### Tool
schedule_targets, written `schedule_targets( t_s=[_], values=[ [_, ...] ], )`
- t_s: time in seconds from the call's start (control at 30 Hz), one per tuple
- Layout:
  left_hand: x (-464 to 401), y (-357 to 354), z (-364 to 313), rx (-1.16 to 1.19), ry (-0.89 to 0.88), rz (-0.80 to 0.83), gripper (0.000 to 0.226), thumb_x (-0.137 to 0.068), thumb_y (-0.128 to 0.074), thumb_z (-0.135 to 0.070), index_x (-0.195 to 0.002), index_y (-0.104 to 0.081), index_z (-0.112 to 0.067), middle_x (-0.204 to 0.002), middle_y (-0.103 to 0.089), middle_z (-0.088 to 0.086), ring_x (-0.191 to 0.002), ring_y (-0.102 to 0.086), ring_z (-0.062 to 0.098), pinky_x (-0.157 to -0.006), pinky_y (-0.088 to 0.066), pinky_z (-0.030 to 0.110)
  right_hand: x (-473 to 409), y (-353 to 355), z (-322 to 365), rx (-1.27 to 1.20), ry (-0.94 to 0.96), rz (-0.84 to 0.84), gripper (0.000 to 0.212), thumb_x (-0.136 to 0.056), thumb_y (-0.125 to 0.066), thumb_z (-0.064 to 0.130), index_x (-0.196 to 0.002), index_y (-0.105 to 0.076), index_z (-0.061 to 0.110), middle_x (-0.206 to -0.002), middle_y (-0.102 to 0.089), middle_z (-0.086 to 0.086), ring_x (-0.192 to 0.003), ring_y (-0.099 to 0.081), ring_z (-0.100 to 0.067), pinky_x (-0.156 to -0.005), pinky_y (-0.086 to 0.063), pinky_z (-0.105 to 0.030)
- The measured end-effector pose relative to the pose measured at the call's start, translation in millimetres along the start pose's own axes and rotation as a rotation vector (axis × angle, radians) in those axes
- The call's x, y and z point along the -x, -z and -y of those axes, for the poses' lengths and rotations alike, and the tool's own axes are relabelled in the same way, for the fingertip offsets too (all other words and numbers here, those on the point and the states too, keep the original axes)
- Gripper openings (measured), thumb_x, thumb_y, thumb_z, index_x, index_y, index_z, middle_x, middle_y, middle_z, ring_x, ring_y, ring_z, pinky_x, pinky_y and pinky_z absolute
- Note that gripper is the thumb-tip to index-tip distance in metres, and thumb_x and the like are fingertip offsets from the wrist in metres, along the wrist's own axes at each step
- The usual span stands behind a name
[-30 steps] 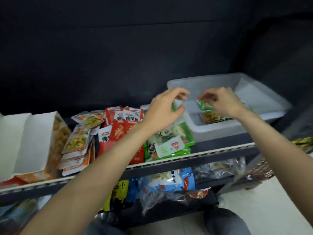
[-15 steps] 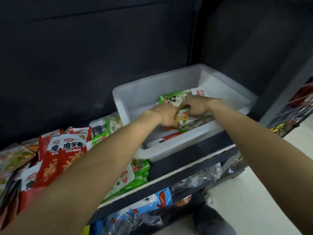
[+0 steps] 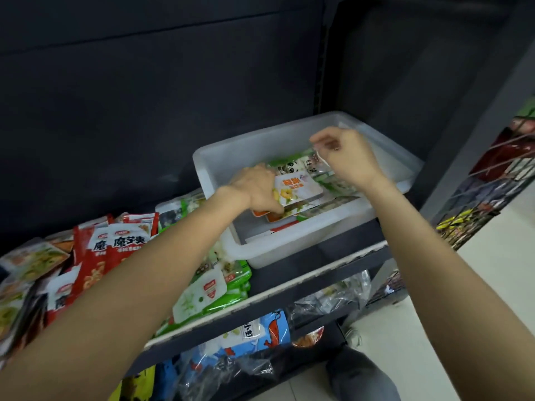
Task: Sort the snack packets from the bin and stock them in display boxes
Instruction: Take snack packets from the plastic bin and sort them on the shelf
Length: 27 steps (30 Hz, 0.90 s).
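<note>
The white plastic bin (image 3: 292, 250) stands on the dark shelf (image 3: 327, 273), at its right end, and both hands are inside it. Half a second ago the two hands lay close together on the same pile of packets in the bin; now they are apart. The left hand (image 3: 254, 189) stays low on the pile, while the right hand (image 3: 344, 157) is higher and nearer the far wall of the bin. In my judgement this means that the person separates one kind of packet from the others, so the sorting is in its picking step and no packet goes to a display box yet.

To the left of the bin, on the same shelf, the sorted goods lie in groups: the red packets (image 3: 115, 250) and, just beside the bin, the green and white packets (image 3: 214, 290). No display box shows in the present view.

In the bin, the white packet with yellow print (image 3: 298, 188) lies on top of the pile, with a panda packet (image 3: 289, 169) behind it.

The fingers of the left hand are curled down and grasp the near edge of the white packet with yellow print, and perhaps some packets under it; I cannot tell how many. The fingers of the right hand are bent and pinch the corner of a pale packet (image 3: 317, 163), which is lifted a little above the pile.
</note>
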<state>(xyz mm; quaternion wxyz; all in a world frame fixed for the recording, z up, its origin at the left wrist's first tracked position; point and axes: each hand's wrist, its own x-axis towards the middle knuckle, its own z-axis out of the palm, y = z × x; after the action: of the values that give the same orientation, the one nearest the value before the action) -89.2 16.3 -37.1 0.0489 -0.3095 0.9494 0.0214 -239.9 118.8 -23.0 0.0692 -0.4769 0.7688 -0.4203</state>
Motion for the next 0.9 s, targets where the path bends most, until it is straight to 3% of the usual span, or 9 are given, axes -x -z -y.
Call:
schedule_targets(
  t_s=[0.17, 0.27, 0.37, 0.43, 0.53, 0.63, 0.8, 0.9],
  values=[
    [77.3, 25.8, 10.6, 0.366, 0.235, -0.349, 0.063, -0.071, -0.070, -0.051, -0.122, -0.049, -0.020, -0.111, -0.060, 0.001, -0.101, -0.058, 0.025, -0.072, -0.041, 0.030, 65.4, -19.8, 50.2, -0.086, -0.028, -0.147, 0.016, -0.090, -0.059, 0.026, -0.102, -0.063, 0.016, -0.081, -0.060, 0.006, -0.081, -0.059, -0.016, -0.080, -0.049, -0.034],
    [127.5, 24.3, 18.3, 0.432, 0.307, -0.432, 0.062, -0.072, -0.066, -0.056, -0.122, -0.048, -0.025, -0.111, -0.062, -0.003, -0.100, -0.060, 0.022, -0.072, -0.043, 0.030, 89.8, -47.6, 85.9, -0.153, -0.093, 0.028, 0.027, -0.091, -0.058, 0.039, -0.100, -0.058, 0.013, -0.085, -0.061, 0.000, -0.086, -0.062, -0.024, -0.081, -0.050, -0.040],
    [176.8, 16.8, 35.7, 0.516, 0.270, -0.469, 0.060, -0.074, -0.067, -0.051, -0.124, -0.047, -0.024, -0.114, -0.061, -0.005, -0.101, -0.060, 0.017, -0.075, -0.046, 0.032, 109.1, -78.6, 120.9, -0.433, -0.122, 0.191, 0.014, -0.093, -0.057, 0.021, -0.106, -0.057, 0.015, -0.099, -0.068, -0.007, -0.089, -0.067, -0.027, -0.082, -0.054, -0.049],
    [210.8, 11.3, 55.0, 0.647, 0.239, -0.517, 0.055, -0.079, -0.068, -0.042, -0.128, -0.048, -0.025, -0.116, -0.059, -0.010, -0.103, -0.058, 0.011, -0.081, -0.048, 0.030, 121.0, -98.4, 142.4, -0.629, -0.152, 0.246, 0.017, -0.093, -0.056, 0.010, -0.110, -0.056, 0.013, -0.101, -0.069, -0.010, -0.079, -0.069, -0.024, -0.074, -0.058, -0.046],
    [259.8, -2.4, 93.7, 0.787, 0.310, -0.618, 0.048, -0.085, -0.066, -0.020, -0.130, -0.050, -0.022, -0.112, -0.063, -0.010, -0.101, -0.061, 0.010, -0.079, -0.047, 0.023, 140.0, -133.4, 178.8, -0.726, -0.201, 0.347, 0.028, -0.091, -0.060, 0.009, -0.118, -0.052, 0.007, -0.104, -0.069, -0.013, -0.075, -0.068, -0.018, -0.057, -0.057, -0.029],
    [304.2, -22.3, 129.1, 0.722, 0.456, -0.663, 0.048, -0.087, -0.064, -0.016, -0.132, -0.049, -0.018, -0.121, -0.062, -0.002, -0.103, -0.059, 0.012, -0.082, -0.044, 0.021, 158.9, -178.0, 212.7, -0.750, -0.224, 0.438, 0.030, -0.089, -0.063, 0.007, -0.117, -0.052, 0.005, -0.103, -0.068, -0.012, -0.075, -0.067, -0.013, -0.057, -0.057, -0.025],
    [367.6, -54.5, 170.1, 0.362, 0.553, -0.669, 0.051, -0.087, -0.062, -0.016, -0.136, -0.048, -0.012, -0.139, -0.045, 0.004, -0.129, -0.041, 0.018, -0.102, -0.029, 0.019, 180.3, -251.6, 255.0, -0.722, -0.263, 0.632, 0.028, -0.091, -0.057, 0.000, -0.118, -0.055, 0.003, -0.109, -0.065, -0.017, -0.078, -0.066, -0.018, -0.055, -0.057, -0.023],
    [387.7, -62.7, 181.0, 0.312, 0.547, -0.580, 0.050, -0.088, -0.059, -0.014, -0.137, -0.046, -0.009, -0.142, -0.041, 0.007, -0.131, -0.040, 0.020, -0.106, -0.030, 0.022, 185.5, -281.8, 276.4, -0.622, -0.241, 0.684, 0.026, -0.092, -0.056, 0.002, -0.118, -0.057, 0.004, -0.109, -0.067, -0.016, -0.087, -0.067, -0.025, -0.067, -0.060, -0.032]
  ],
)
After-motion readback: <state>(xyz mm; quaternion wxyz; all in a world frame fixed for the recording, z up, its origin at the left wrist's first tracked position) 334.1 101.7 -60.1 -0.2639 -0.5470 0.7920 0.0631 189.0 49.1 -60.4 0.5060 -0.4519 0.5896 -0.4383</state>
